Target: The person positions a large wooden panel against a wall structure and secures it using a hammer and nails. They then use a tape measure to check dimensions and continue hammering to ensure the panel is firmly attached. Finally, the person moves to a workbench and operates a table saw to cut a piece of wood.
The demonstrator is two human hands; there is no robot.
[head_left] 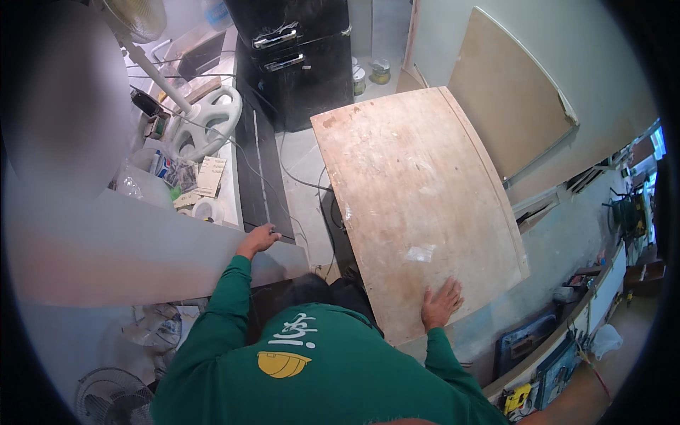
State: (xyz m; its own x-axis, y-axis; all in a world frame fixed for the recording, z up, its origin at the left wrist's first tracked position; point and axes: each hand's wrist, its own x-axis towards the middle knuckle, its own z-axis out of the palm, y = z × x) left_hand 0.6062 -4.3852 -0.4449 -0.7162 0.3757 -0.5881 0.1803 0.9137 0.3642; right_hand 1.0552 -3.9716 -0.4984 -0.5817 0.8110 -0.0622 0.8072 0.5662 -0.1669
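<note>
My right hand (442, 304) lies flat with its fingers spread on the near edge of a big light plywood board (425, 191). The board is scuffed and stained, with a whitish patch close to the hand. On the left, my left hand (261, 239) rests at the end of a pale smooth panel (163, 255), beside a dark strip-like cabinet edge (265, 170). Its fingers are curled together; whatever they may hold is too small to make out.
A cluttered white counter (230, 188) holds a white fan base (209, 124), papers and small items. Behind stands a black cabinet (297, 64) with metal handles. A second board (506, 92) leans on the right wall. Cables (301, 180) run across the floor. Tools, including a yellow one (517, 399), lie lower right.
</note>
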